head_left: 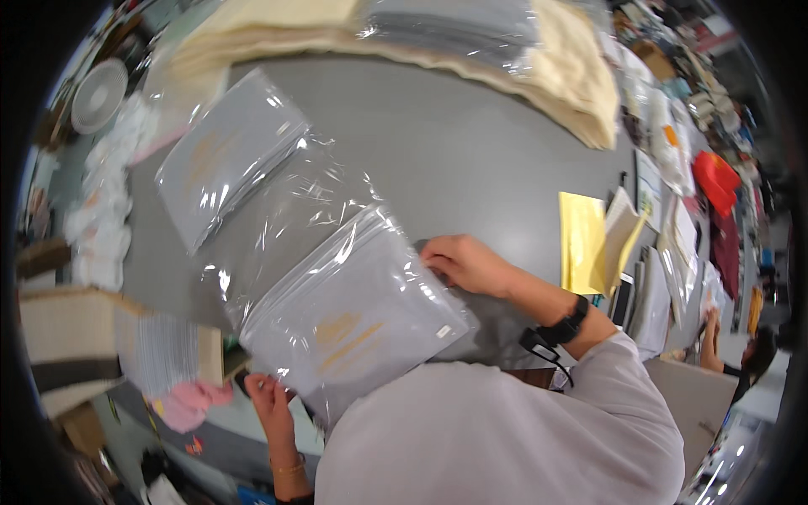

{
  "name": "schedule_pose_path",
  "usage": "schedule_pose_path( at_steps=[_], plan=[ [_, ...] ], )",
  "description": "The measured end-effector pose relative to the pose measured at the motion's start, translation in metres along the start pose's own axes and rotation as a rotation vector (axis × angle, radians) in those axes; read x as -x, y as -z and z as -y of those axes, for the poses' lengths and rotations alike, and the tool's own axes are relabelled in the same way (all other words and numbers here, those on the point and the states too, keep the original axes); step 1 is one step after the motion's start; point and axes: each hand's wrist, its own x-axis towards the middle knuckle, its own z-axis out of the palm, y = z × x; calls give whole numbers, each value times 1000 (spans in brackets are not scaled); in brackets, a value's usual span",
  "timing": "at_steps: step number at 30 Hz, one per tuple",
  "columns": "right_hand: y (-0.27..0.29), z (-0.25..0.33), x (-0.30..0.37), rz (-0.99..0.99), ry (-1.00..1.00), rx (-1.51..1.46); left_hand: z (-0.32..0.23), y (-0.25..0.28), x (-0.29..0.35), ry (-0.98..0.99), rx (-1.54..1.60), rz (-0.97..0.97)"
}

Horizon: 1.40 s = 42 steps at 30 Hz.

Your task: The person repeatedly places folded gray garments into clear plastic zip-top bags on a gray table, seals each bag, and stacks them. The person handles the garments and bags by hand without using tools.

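Note:
A stack of frosted zip pouches (387, 316) with gold print lies tilted at the table's near edge, inside or under glossy clear plastic film (290, 198). Beyond it, to the upper left, is a second pile of similar pouches (227, 156). My right hand (463, 263) is at the near stack's right edge, its fingers closed on the film there. At the stack's lower left side is my left hand (271, 400), fingers curled in; what they hold, if anything, is hidden.
Cream cloth (581, 93) with a wrapped grey pile (454, 29) lies along the far edge. Yellow packets (582, 242) and papers stand at the right. A cardboard box (71, 328) packed with grey sheets sits at the left. Another person's arm (709, 341) shows far right.

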Motion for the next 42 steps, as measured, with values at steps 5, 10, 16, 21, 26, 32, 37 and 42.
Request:
schedule_pose_path(
  at_steps=[5, 10, 16, 21, 26, 32, 37, 42],
  plan=[
    [-9, 20, 40, -131, 207, 426, 7, -9, 46, 304, -36, -36],
    [-40, 60, 46, 2, 698, 424, 2, -25, 42, 416, 237, -69],
    [-103, 69, 49, 125, 732, 716, -36, -24, 43, 525, 581, 87],
    [-121, 68, 44, -94, 741, 1018, -52, -26, 50, 355, 846, 208],
    [-113, 66, 20, -205, 681, 684, -56, -26, 67, -192, 511, 252],
    [-99, 76, 1, -134, 496, 652, -46, -93, 41, -1189, -1166, 531],
    [-107, 68, 32, -205, 813, 776, -26, -118, 27, -626, -875, 785],
    [-122, 36, 52, -144, 697, 927, -20, -114, 45, -834, -958, 782]
  ],
)
